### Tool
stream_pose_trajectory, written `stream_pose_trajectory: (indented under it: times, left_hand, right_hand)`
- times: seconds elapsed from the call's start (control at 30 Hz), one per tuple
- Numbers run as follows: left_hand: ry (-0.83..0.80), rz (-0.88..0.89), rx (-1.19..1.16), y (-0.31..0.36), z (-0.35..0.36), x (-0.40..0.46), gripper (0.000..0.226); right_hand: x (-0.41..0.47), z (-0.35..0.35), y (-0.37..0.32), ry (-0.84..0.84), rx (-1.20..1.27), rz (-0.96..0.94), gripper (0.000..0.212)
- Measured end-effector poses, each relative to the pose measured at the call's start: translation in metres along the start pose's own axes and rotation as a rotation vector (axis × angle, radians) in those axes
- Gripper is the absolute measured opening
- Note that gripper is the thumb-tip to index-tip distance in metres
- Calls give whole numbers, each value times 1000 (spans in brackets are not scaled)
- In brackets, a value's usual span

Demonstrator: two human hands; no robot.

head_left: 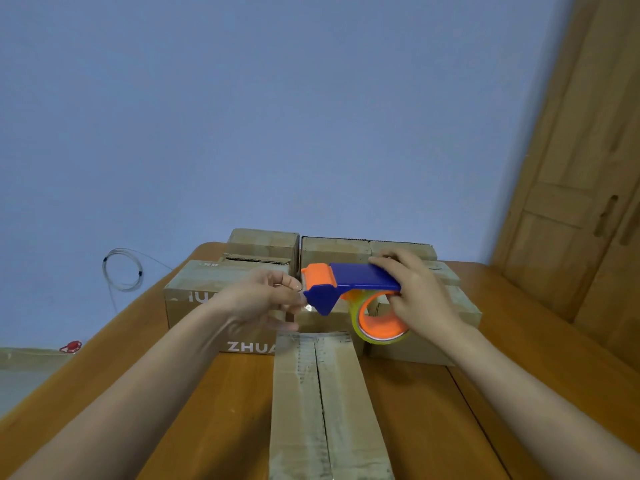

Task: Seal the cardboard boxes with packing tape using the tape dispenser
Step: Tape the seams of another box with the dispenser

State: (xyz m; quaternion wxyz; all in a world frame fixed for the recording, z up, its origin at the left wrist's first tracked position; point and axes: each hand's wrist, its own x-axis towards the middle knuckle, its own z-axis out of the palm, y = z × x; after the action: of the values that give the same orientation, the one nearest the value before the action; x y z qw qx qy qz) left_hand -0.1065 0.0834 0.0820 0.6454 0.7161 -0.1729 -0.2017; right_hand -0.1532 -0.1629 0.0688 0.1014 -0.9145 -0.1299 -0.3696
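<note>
Tape dispenser (pixel 353 285) was held in the air above the far end of the long cardboard box (pixel 322 403), blue body level, orange roller end pointing left, tape roll (pixel 381 320) hanging beneath. Right hand (pixel 412 289) was wrapped round the dispenser's rear, fingers over the top, thumb side near the roll; probably the carrying grip, leaving the blade end free. Left hand (pixel 266 296) had its fingertips pinched together at the dispenser's mouth, apparently catching the loose tape end; the tape itself was too clear to confirm. The long box lay lengthwise on the wooden counter (pixel 207 410), nearest the person, centre seam up and facing the dispenser, likely so a strip could be drawn along it. Stacked boxes (pixel 242 289) stood behind, against the blue wall (pixel 277 116). A coil of wire (pixel 123 270) hung on the wall at left.
</note>
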Motion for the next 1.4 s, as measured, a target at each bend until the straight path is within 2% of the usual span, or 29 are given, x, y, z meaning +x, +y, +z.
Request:
stream_pose_trajectory:
  times: [0.07,0.17,0.33,0.4,0.5,0.63,0.7,0.8,0.97,1.13,1.3,1.4]
  left_hand:
    - [11,-23,-58,-2,0,3,11]
    - [26,-46,-105,-5,1,9,12]
    - [91,-10,-57,-3,15,15,14]
    - [108,-17,-142,-2,15,17,14]
    - [131,-68,-336,-5,10,19,30]
    - [86,-190,-350,-8,14,16,7]
    - [69,-250,-359,-9,14,16,7]
    - [30,-309,-339,-8,10,17,9]
    - [-2,-361,-282,-3,2,19,11]
    - [69,-319,-188,-1,2,19,7]
    - [156,-228,-51,-1,4,21,14]
    - [140,-215,-11,1,5,25,17]
  right_hand:
    - [-1,-1,1,87,-61,-145,64]
    - [-1,1,1,202,-213,-268,48]
    - [5,11,-3,247,-291,-144,52]
    - [6,11,-3,223,-297,-137,52]
    - [4,12,0,201,-322,-163,51]
    - [6,10,0,220,-302,-210,56]
    - [8,9,-1,218,-314,-232,57]
    - [10,5,-3,229,-334,-260,52]
    - [10,2,-7,255,-346,-302,64]
    - [9,6,-5,275,-365,-291,58]
    - [7,16,8,223,-422,-345,74]
    - [4,20,12,195,-435,-369,82]
